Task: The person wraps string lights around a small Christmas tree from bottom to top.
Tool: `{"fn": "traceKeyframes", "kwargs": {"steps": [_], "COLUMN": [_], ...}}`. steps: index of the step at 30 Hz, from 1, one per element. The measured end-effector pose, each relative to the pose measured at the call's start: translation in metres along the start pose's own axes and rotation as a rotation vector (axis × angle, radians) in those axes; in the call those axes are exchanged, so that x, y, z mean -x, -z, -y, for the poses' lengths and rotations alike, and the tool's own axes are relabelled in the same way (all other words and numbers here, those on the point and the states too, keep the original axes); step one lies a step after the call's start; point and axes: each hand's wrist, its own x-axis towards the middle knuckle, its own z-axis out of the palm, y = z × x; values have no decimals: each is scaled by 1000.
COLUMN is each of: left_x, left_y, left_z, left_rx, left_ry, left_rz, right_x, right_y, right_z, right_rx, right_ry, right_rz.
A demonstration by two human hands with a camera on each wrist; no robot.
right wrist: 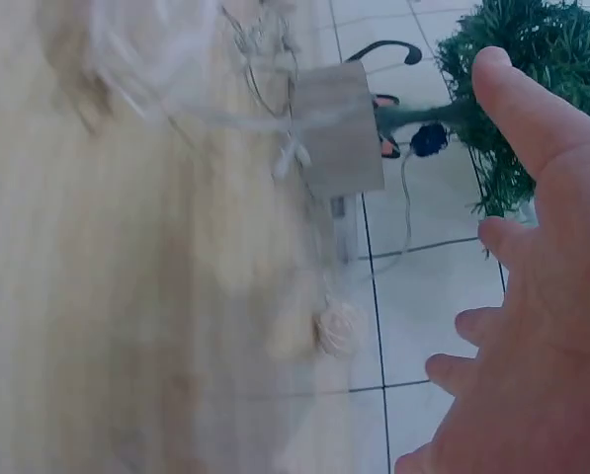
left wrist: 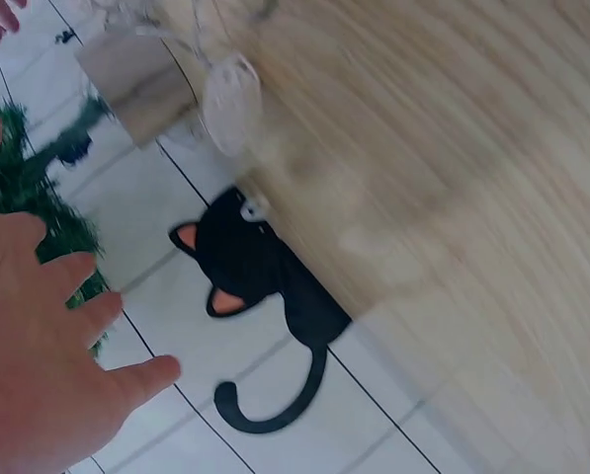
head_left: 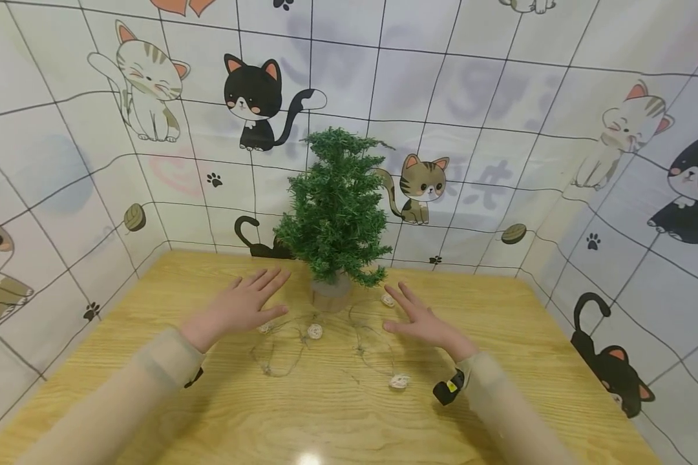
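A small green artificial tree (head_left: 338, 206) stands upright on a round wooden base (head_left: 331, 292) near the back of the table. Around the front of that base lies a thin wire string with white woven balls, one ball (head_left: 315, 331) in front of the base and another ball (head_left: 399, 382) nearer the right arm. My left hand (head_left: 241, 307) hovers left of the tree, fingers spread and holding nothing. To the right of the base, my right hand (head_left: 421, 320) is likewise spread with nothing in it. In the right wrist view, the tree's foliage (right wrist: 532, 59) appears beyond the thumb.
The wooden table (head_left: 302, 420) meets a white wall covering (head_left: 349, 77) printed with cats and grid lines at the back and sides. A black camera (head_left: 449, 387) is strapped at the right wrist. Behind the base runs a thin cord (right wrist: 408, 212).
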Motion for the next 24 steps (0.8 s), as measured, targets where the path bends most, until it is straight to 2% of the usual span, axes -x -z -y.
{"fn": "traceKeyframes", "kwargs": {"steps": [7, 12, 17, 20, 24], "left_x": [-2, -3, -2, -1, 1], "left_y": [-4, -4, -7, -10, -16], "left_z": [-19, -22, -20, -20, -22], "left_rx": [14, 54, 157, 214, 285], "left_ry": [-28, -25, -31, -24, -19], "left_rz": [113, 148, 201, 197, 161], "right_x": [5, 7, 8, 7, 6], "right_y": [-15, -20, -24, -27, -34], "right_z": [0, -2, 3, 6, 6], "right_rx": [-151, -176, -224, -258, -309], "right_ry": [20, 20, -6, -28, -115], "right_rz": [45, 9, 19, 12, -42]}}
